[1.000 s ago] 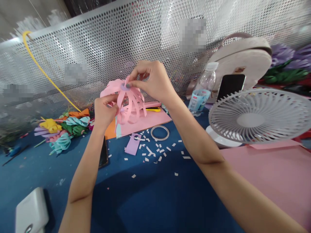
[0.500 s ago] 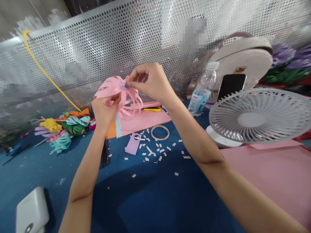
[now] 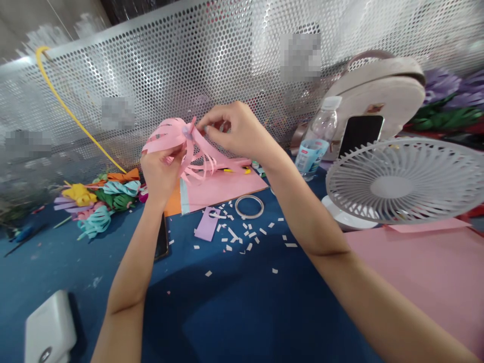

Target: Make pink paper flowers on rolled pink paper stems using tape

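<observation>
My left hand is closed around a pink paper-strip ornament, whose curved strips fan out to the left and hang loose below. Where the strips meet there is a small pale purple disc, with one strip end standing up in front of it. Just right of that centre is my right hand, thumb and forefinger slightly apart, its forefinger tip close to the strips. Whether that fingertip touches the paper is hard to see. One wider pink strip slants down to the right beneath the right hand.
White paper scraps, a tape ring and a purple paper piece lie on the blue table. A fan, water bottle and bag stand right. Paper flowers lie left, a white device nearer.
My right thumb has drawn back from the ornament's centre and its fingers have parted. The strip end now stands up by the disc. My left hand has shifted slightly left with the ornament.
</observation>
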The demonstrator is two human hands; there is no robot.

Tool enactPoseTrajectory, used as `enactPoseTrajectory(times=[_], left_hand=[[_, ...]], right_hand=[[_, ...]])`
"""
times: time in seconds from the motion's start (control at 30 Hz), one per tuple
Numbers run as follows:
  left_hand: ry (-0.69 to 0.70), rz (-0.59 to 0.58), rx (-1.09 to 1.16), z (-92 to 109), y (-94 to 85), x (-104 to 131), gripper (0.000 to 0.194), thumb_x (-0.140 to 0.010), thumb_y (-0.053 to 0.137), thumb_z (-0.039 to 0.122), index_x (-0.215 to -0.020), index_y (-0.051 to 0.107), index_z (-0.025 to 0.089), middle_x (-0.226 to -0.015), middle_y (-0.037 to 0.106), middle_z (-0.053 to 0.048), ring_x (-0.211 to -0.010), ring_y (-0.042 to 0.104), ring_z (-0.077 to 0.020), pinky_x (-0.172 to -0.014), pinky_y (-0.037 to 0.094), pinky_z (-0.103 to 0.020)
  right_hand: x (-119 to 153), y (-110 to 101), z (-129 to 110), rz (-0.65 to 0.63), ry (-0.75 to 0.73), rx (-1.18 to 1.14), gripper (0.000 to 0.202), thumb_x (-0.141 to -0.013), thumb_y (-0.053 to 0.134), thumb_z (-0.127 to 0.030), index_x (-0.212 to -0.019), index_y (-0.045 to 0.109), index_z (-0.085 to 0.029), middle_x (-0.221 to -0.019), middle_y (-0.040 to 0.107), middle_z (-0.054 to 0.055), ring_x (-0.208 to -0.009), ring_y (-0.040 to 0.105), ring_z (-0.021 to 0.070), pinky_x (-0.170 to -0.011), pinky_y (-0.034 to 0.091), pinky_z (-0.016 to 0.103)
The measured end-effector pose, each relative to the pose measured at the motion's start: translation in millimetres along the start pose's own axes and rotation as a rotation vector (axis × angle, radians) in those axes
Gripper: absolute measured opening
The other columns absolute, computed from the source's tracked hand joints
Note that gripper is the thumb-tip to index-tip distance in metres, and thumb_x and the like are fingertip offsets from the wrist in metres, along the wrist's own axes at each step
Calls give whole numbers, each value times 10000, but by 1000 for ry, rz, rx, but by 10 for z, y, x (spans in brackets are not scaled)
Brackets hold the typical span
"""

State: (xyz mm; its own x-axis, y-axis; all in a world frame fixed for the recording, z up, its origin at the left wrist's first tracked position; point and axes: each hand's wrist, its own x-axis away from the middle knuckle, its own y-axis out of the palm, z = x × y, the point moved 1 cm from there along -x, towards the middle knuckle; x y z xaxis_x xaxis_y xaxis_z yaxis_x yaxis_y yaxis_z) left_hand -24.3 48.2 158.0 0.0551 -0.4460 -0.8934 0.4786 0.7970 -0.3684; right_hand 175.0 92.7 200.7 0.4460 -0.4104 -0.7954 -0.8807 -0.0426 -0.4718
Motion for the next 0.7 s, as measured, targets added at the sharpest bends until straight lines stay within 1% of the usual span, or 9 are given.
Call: enactPoseTrajectory(times=[0.07,0.2,0.33,0.4,0.5,0.6,0.7], left_hand=[[22,-3,-3,-10,4,-1,139,-786,674,216,-872,783,216,-830,774,-25,-809,706,-196,-857,530,-348],[88,-9,-18,7,3,4,120,-788,679,220,-846,785,225,-829,767,-24,-831,703,-222,-919,511,-404],[156,-31,-38,35,-10,6,94,-780,682,240,-779,773,215,-827,761,-44,-824,695,-234,-869,524,-395],[165,-21,-66,33,-14,2,101,-779,683,269,-731,755,218,-769,747,-38,-815,689,-233,-859,524,-392],[175,2,-150,22,-7,-2,234,-794,681,346,-596,691,221,-613,682,-35,-787,679,-260,-910,490,-454],[194,-22,-192,23,22,13,232,-801,687,386,-638,686,221,-644,683,-47,-859,674,-287,-961,439,-497],[194,-79,-177,42,57,40,190,-819,679,393,-717,693,233,-677,690,-20,-892,675,-259,-967,429,-464]], right_hand=[[-9,-9,13,-13,-1,7,190,-792,565,-126,-845,743,-166,-860,708,23,-719,573,141,-670,435,290],[-31,0,66,2,49,45,75,-804,669,-236,-815,730,-194,-878,696,32,-738,562,167,-706,454,326],[-41,22,124,0,98,40,92,-784,718,-268,-835,708,-192,-872,671,34,-749,555,169,-726,462,328],[-41,23,133,-3,96,7,83,-774,723,-249,-824,691,-190,-854,664,27,-740,553,160,-719,462,316],[-40,21,112,-7,73,-74,100,-755,729,-220,-810,653,-188,-840,652,12,-727,545,135,-697,461,283],[-43,31,93,-18,40,-189,83,-774,689,-190,-806,613,-180,-829,632,3,-726,540,110,-667,456,244],[-48,46,126,-19,65,-232,80,-779,667,-176,-771,588,-182,-777,601,-4,-718,542,111,-643,453,233]])
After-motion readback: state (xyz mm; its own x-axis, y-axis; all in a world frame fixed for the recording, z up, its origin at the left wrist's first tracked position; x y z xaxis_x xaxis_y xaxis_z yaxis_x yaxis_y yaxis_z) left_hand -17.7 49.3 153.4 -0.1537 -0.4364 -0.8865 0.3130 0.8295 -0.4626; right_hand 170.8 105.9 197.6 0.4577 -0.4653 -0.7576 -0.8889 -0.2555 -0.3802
